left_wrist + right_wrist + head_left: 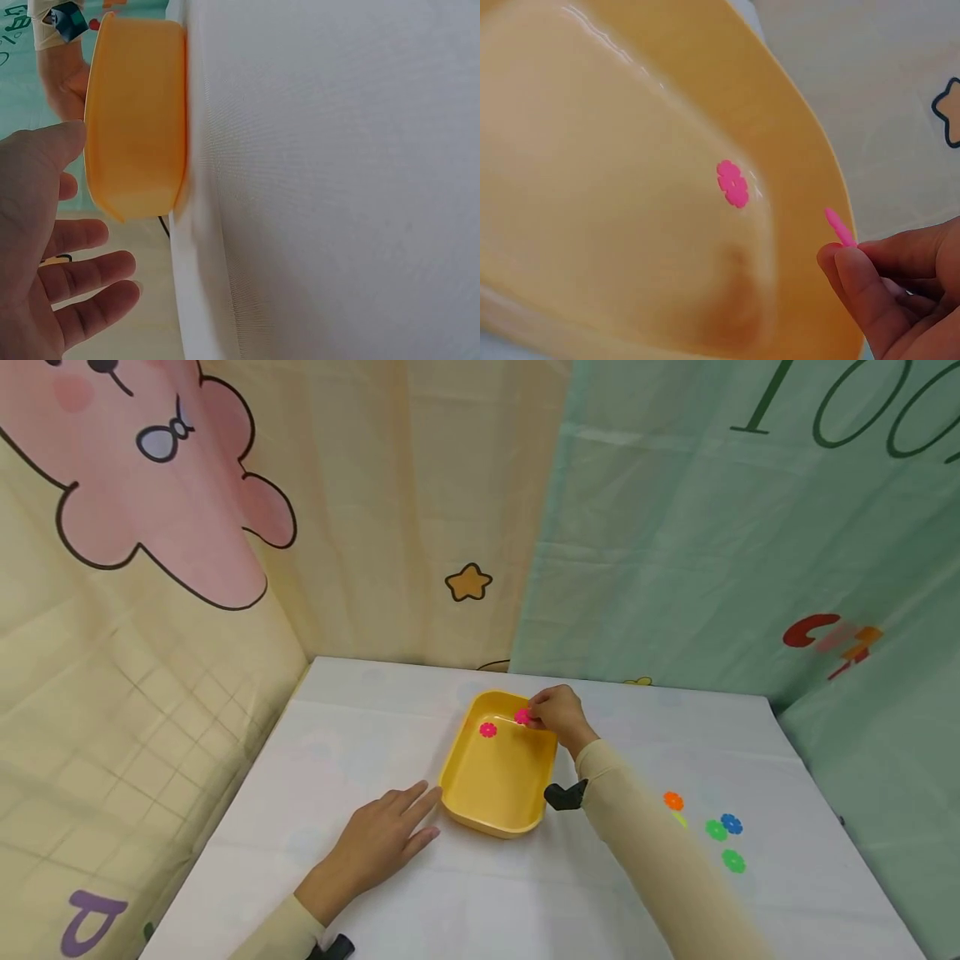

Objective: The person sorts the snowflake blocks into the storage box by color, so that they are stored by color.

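Observation:
My right hand (561,716) pinches a pink flower-shaped disc (841,227) between thumb and fingertips, over the far right corner of a yellow tray (497,777). Inside the tray, near its far end, lies another pink flower disc (488,730); the right wrist view shows it flat on the bottom. My left hand (386,835) has its fingers spread, with fingertips right at the tray's near left side. In the left wrist view the tray's outer wall (139,120) stands beyond the left thumb, and part of the right hand shows behind it.
To the right on the white table (360,735) lie an orange disc (673,801), a blue disc (732,824) and two green discs (733,861). A yellow-green disc (680,819) is partly hidden by the right sleeve. Printed curtains (420,485) hang behind the table and at both sides.

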Available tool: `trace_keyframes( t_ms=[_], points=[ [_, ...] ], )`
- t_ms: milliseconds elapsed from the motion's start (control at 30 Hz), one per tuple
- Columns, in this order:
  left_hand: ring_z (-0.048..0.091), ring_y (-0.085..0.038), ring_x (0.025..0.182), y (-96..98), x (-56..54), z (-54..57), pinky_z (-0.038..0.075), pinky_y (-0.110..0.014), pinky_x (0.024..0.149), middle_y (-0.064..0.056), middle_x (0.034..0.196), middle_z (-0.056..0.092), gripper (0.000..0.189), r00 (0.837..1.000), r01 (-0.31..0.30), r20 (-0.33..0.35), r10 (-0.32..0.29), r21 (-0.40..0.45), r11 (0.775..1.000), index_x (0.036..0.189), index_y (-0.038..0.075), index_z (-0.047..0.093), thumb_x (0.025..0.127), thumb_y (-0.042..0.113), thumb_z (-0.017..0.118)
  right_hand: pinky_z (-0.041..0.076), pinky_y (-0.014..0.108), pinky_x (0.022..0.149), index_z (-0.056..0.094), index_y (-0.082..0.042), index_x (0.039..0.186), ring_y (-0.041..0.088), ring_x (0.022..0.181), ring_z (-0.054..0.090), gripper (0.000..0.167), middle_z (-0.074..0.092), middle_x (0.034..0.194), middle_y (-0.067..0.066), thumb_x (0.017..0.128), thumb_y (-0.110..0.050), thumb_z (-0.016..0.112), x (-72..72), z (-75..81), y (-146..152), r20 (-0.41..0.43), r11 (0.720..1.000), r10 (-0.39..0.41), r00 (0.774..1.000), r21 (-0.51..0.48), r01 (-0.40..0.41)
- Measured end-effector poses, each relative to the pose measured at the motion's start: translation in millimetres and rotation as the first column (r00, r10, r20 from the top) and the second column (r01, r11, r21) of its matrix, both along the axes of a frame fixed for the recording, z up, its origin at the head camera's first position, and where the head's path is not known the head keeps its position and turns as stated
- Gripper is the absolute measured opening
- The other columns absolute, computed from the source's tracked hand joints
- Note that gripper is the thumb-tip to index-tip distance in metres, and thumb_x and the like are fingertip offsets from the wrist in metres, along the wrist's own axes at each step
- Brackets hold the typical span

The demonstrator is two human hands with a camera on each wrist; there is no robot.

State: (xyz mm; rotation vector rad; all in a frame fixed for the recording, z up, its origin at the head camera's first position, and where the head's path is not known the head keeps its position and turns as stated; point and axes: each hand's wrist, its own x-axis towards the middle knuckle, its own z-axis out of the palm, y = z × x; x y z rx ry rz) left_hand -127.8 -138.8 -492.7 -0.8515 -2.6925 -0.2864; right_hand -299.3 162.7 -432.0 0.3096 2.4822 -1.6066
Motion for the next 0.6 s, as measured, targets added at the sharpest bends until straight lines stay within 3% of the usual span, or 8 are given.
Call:
trace_keyframes(
  t_ms=[267, 433, 600],
  points=[
    [0.070, -0.025, 0.105, -0.7, -1.5, -1.4, 0.061, -0.040, 0.078, -0.008, 0.136, 0.066, 0.059, 0.999, 0.011, -0.042, -0.011, 0.021, 1.000, 0.145, 0.017, 0.058, 0.095, 0.044, 0.071, 0.059, 0.023, 0.065, 0.072, 0.007, 0.103, 0.016, 0.067, 0.066, 0.012, 0.065, 0.101, 0.018, 0.094, 0.001, 0.067, -7.4, -10.0, -14, 0.001, 0.989, 0.017, 1.000, 0.146, -0.017],
    [0.070, -0.025, 0.103, -0.7, -1.7, -2.6, 0.061, -0.040, 0.076, -0.008, 0.134, 0.067, 0.059, 0.998, 0.016, -0.067, -0.014, 0.029, 0.999, 0.144, 0.016, 0.060, 0.093, 0.043, 0.073, 0.058, 0.023, 0.065, 0.075, 0.003, 0.097, 0.022, 0.074, 0.065, 0.009, 0.067, 0.096, 0.015, 0.092, -0.002, 0.069, -10.6, -16.9, -19, 0.016, 0.965, 0.021, 1.000, 0.260, -0.024],
    [0.070, -0.025, 0.100, -4.0, 1.3, -4.0, 0.060, -0.040, 0.073, -0.008, 0.130, 0.069, 0.060, 0.996, 0.006, -0.092, -0.003, 0.034, 0.999, 0.140, 0.015, 0.062, 0.089, 0.042, 0.078, 0.054, 0.025, 0.067, 0.077, 0.002, 0.092, 0.023, 0.079, 0.058, 0.011, 0.068, 0.089, 0.011, 0.090, -0.002, 0.067, -9.4, -21.3, -28, 0.011, 0.932, 0.073, 0.997, 0.356, -0.072]
  ],
)
